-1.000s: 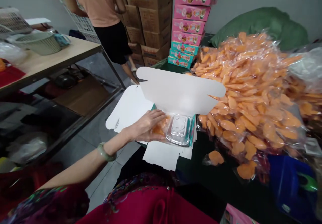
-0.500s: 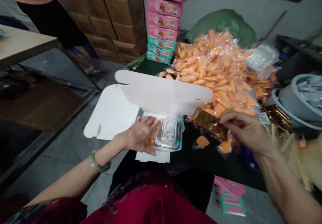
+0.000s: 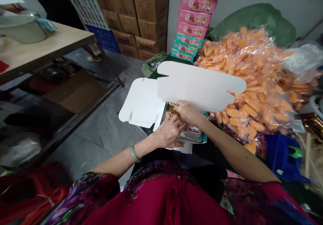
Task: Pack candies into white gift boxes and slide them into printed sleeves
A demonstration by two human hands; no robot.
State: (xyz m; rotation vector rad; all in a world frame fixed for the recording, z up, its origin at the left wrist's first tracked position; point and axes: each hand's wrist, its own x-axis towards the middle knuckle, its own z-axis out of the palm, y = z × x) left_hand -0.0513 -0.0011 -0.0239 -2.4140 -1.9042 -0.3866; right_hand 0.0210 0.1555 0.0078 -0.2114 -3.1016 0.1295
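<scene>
An open cardboard box with a white inside, its lid [image 3: 199,88] standing up and a side flap [image 3: 141,103] folded out, sits in front of me. My right hand [image 3: 188,112] pinches a shiny gold foil packet [image 3: 171,108] at the box's far left inner corner. My left hand [image 3: 169,130], fingers somewhat spread, lies over the left part of the box, close to the packet. At the right end of the box rests a clear plastic tray [image 3: 193,134], partly covered by my right hand and forearm. What lies beneath my left palm is hidden.
Orange pieces in clear bags [image 3: 252,70] are heaped on the right. Pink and teal boxes [image 3: 194,19] stand stacked behind. A blue plastic item [image 3: 282,157] lies at the right. On the left, a table [image 3: 68,38] carries a basket [image 3: 22,29]; a person stands beyond it near brown cartons [image 3: 146,12].
My right hand has carried the gold packet from beside the orange heap left into the box. My left hand stays over the box. The view has turned left.
</scene>
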